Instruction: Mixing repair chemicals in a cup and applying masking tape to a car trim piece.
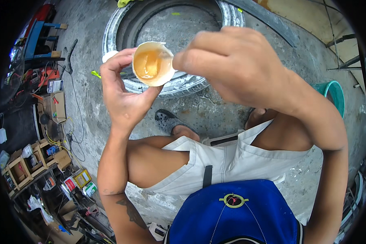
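A white paper-like cup (167, 76) with an uneven rim sits in my left hand (124, 87), fingers and thumb wrapped round it. Its mouth faces me and shows glossy amber liquid (149, 65) inside. My right hand (236, 65) is closed at the cup's right rim, its fingertips bunched and slightly blurred. Whatever those fingers pinch is hidden from me. Beneath both hands a tire (173, 90), smeared whitish grey, lies flat on the concrete floor.
My legs are spread before the tire, with a dark clog (166, 122) on the left foot. A teal bucket (336, 95) stands at the right. Wooden crates (22, 173), boxes and cables clutter the left side. A long dark strip (268, 20) lies at the upper right.
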### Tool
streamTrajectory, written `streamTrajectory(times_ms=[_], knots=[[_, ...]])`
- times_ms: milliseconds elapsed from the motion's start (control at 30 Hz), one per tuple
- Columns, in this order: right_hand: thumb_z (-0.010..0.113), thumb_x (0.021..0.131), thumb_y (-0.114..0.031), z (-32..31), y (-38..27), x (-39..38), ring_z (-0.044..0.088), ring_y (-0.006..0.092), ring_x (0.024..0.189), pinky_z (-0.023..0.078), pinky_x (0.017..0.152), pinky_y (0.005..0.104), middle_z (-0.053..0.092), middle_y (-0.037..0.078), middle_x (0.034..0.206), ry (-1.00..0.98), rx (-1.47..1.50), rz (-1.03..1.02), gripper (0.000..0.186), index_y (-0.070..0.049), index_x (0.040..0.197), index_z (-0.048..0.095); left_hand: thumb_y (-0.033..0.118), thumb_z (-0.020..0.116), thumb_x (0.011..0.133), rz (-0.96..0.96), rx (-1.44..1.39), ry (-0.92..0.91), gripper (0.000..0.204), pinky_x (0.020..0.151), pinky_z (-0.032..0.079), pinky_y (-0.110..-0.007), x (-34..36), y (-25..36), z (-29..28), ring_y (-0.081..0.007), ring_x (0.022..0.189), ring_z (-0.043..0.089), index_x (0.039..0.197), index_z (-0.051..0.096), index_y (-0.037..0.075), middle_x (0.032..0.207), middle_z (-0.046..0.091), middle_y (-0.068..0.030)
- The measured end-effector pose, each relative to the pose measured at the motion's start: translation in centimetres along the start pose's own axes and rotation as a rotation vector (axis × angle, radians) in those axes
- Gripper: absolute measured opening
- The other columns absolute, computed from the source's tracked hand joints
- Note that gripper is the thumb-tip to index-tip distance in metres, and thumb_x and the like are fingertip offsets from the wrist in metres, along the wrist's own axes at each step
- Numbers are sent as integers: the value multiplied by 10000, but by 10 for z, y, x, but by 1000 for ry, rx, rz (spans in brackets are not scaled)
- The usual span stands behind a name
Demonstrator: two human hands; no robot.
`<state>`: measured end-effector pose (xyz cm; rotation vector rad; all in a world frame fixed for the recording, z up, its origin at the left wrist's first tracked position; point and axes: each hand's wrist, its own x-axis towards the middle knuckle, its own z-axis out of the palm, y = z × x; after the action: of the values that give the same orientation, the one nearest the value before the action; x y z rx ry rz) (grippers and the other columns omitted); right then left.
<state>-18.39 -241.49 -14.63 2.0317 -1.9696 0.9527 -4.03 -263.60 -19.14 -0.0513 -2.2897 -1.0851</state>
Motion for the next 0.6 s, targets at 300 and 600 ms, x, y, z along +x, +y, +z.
streamTrajectory(times_ms=[300, 600], knots=[[667, 725, 25, 3, 4, -1, 637, 266, 669, 491, 592, 363, 677, 54, 851, 143, -65, -63, 320, -82, 1026, 695, 27, 895, 651, -37, -45, 14, 697, 998, 461, -359, -2, 0, -1, -230, 1121, 598, 1190, 455, 51, 1248, 574, -175], [664, 725, 32, 0, 6, 4, 646, 255, 679, 504, 607, 360, 678, 48, 856, 273, 26, -76, 361, -85, 1065, 693, 51, 905, 646, -29, -12, 2, 669, 992, 470, -354, -1, 3, 1, -223, 1110, 600, 1174, 494, 40, 1244, 579, -164]])
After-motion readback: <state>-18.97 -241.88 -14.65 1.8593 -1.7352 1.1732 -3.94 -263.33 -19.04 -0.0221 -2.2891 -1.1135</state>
